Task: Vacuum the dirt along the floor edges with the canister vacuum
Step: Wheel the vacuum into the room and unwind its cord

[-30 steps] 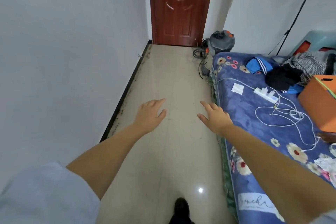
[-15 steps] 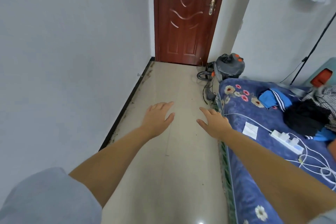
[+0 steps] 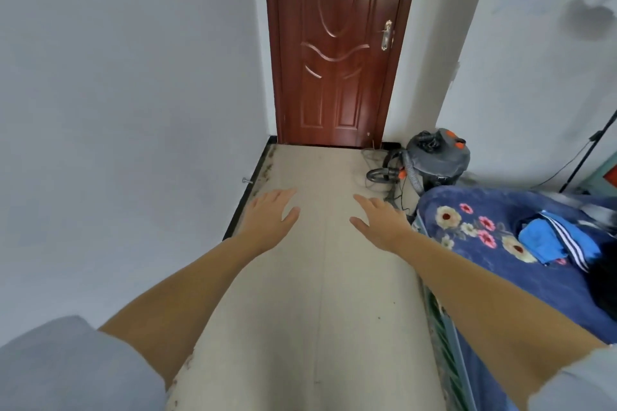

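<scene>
**Canister vacuum parked in far corner, both hands empty**

Canister vacuum (image 3: 437,160), grey with orange fittings, stands on the floor (image 3: 320,277) at the far right of a narrow passage, in the corner between the closed brown door (image 3: 334,43) and the right-hand wall. Its ribbed hose (image 3: 412,177) curls down on the left of the drum, ending beside a dark loop of hose and loose cords on the tiles just in front of the door. A bed with a blue floral cover (image 3: 484,227) runs along the right side, its near corner just in front of the vacuum; blue striped clothing (image 3: 551,240) lies on it. Dark specks of dirt (image 3: 267,167) line the black skirting (image 3: 247,197) at the foot of the left wall, where a small metal door stop (image 3: 246,180) juts out. The left hand (image 3: 272,213) and right hand (image 3: 380,222) reach forward above the bare tiles, palms down, fingers spread and relaxed, gripping nothing, both well short of the vacuum. Grey sleeves show at the lower corners.
</scene>
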The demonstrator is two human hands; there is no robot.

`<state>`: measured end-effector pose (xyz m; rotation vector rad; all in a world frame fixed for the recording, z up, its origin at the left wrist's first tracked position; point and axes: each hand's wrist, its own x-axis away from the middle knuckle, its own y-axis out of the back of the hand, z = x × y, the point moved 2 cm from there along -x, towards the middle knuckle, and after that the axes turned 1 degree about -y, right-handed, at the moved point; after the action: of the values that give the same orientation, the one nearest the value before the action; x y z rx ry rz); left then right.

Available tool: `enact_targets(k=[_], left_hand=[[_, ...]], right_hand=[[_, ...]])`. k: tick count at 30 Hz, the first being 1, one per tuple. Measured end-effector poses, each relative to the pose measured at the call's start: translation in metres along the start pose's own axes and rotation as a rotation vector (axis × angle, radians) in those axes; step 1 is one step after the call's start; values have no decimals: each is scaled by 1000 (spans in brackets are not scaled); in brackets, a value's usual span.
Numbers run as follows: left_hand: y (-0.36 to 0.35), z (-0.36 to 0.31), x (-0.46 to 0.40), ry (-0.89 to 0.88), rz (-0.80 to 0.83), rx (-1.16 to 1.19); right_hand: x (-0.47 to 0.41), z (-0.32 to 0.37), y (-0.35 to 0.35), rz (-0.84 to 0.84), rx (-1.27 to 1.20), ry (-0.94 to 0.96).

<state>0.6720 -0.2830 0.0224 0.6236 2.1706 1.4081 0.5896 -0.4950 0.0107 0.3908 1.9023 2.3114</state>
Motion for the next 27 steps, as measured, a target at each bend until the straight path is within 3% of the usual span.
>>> enact_targets(k=[6,13,27], left_hand=[[-1,15,-160,-87,86,52],[-59,-1,-325,-262,149,71],[-113,13,-650,-182,205,45]], right_hand=[[-115,-37,38,-38,-45,-142],[-239,-123,48,-10,-34,-282],[-533,-252,95,48,-80,-339]])
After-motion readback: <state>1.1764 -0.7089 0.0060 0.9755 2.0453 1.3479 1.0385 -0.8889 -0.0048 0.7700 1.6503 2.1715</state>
